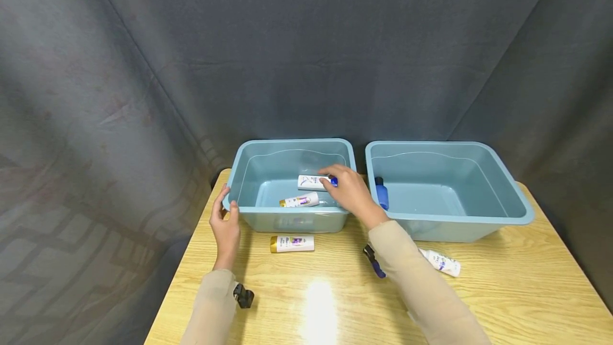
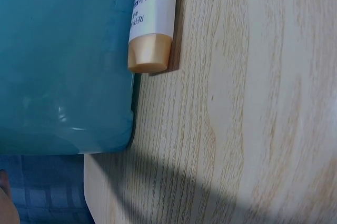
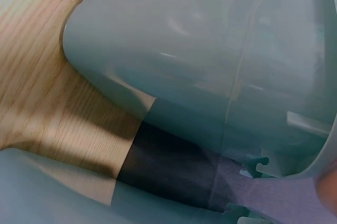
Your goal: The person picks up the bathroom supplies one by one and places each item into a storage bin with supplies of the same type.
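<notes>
Blue-capped tube (image 1: 316, 181) pinched by right hand (image 1: 351, 193), head view only; left hand (image 1: 225, 228) relaxed.

Two pale blue-green tubs (image 1: 292, 148) (image 1: 522, 212) on a light, yellowish wood-grain table (image 1: 335, 302), against a plain dark grey-blue cloth backdrop (image 1: 306, 47). In the left tub: a white tube with blue cap (image 1: 316, 181) and a white tube with gold cap and purple label (image 1: 300, 201); in the right tub, a solid blue bottle (image 1: 381, 194). On the table just in front of the left tub, another white, gold-capped tube with purple print (image 1: 292, 243); beige sleeves (image 1: 421, 286).
</notes>
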`<state>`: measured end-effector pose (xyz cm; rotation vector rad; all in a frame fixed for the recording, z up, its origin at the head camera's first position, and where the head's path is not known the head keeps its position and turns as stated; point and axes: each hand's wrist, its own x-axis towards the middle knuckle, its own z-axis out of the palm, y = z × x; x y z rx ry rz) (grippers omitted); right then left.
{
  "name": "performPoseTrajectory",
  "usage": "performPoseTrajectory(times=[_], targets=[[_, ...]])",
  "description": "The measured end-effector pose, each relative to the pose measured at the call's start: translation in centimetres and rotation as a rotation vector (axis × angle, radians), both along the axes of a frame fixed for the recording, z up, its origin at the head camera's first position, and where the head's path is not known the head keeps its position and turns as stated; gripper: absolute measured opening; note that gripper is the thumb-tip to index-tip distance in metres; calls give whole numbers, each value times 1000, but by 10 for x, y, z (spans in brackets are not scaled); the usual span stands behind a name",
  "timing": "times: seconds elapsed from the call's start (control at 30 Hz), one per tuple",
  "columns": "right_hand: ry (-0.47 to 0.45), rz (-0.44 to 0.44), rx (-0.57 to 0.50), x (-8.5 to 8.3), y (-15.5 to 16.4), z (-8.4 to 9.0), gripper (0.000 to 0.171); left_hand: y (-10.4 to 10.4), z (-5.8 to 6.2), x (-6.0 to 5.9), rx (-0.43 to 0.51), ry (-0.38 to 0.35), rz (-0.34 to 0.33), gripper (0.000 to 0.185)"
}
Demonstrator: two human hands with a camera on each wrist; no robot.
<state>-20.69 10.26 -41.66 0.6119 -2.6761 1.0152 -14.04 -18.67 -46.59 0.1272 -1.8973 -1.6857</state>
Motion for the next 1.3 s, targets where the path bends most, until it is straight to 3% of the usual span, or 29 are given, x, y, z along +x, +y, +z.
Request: performPoseTrajectory(times=[0.7, 1.1, 1.13, 1.3], targets=[[213, 17, -110, 24, 0, 4, 17, -1, 0, -1, 2, 8, 8, 38], [186, 19, -129, 39, 3, 4, 19, 1, 2, -1, -1, 5, 16, 38], [191, 24, -127, 40, 3, 3, 19, -1, -3, -4, 0, 11, 17, 37], [208, 38, -118, 46, 4, 1, 18, -2, -4, -5, 13, 11, 13, 38]])
